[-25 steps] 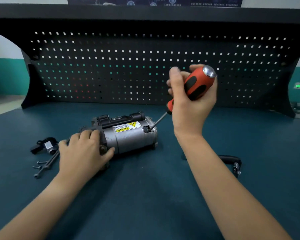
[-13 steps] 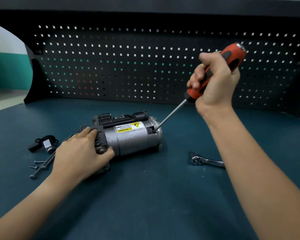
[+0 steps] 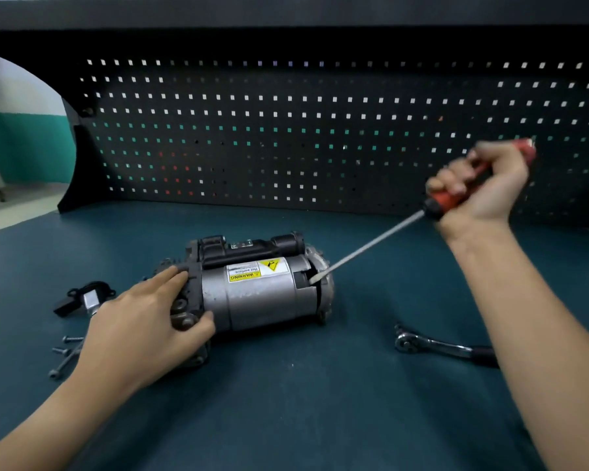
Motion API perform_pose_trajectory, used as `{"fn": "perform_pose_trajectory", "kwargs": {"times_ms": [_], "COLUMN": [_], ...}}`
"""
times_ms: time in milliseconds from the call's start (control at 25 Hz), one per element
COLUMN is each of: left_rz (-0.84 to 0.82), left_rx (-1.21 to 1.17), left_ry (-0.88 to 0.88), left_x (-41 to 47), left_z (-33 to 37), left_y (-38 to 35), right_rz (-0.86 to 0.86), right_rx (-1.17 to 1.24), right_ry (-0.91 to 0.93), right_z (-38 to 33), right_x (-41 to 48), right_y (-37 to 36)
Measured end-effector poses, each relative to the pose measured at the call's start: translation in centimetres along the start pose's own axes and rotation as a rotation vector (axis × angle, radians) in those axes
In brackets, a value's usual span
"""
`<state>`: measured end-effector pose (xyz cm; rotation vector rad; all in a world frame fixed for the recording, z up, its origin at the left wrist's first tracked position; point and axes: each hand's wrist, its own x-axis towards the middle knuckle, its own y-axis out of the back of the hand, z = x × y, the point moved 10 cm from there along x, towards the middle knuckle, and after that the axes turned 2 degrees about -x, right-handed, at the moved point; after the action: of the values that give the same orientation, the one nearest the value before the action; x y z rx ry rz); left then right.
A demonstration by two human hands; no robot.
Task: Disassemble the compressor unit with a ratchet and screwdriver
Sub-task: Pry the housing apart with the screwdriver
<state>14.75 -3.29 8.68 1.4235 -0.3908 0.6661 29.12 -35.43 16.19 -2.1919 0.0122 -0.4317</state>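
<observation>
The job looks partly done. Just beyond the left hand (image 3: 140, 331) lie a few loose steel bolts (image 3: 63, 351) and a small black detached fitting (image 3: 82, 299), apparently already off. The grey cylindrical metal compressor unit (image 3: 252, 290) lies on its side on the dark teal bench (image 3: 286, 419) between the hands, with its end cap still on. The left hand clasps its dark cast end, fingers over the top and thumb in front. The right hand (image 3: 480, 188), blurred, is wrapped round the orange-handled screwdriver (image 3: 371, 246), whose tip sits in the seam by the cap, so I judge they're prising it off. A chrome ratchet (image 3: 436, 346) lies under the right forearm. The housing is scuffed and bears a yellow warning label (image 3: 257, 270).
</observation>
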Motion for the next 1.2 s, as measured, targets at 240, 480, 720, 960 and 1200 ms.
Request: {"fn": "perform_pose_trajectory", "kwargs": {"times_ms": [240,480,720,960,1200], "left_rz": [0.000,0.008,0.027,0.036,0.022], "left_rx": [-0.021,-0.024,-0.063,-0.068,-0.150], "left_ry": [0.031,0.012,-0.008,-0.038,-0.060], "left_x": [-0.1,0.1,0.3,0.7,1.8], "left_z": [-0.6,-0.5,-0.6,-0.8,-1.5], "left_y": [-0.4,-0.3,-0.2,-0.1,-0.4], "right_rz": [-0.280,0.169,0.104,-0.195,-1.074], "right_rx": [-0.325,-0.061,-0.217,-0.246,-1.021], "right_ry": [0.205,0.023,0.250,0.238,0.276], "right_z": [1.2,-1.0,-5.0,-6.3,4.5], "right_x": [-3.8,-0.1,-0.7,-5.7,-21.3], "right_y": [-9.3,1.3,-0.2,-6.2,-9.2]}}
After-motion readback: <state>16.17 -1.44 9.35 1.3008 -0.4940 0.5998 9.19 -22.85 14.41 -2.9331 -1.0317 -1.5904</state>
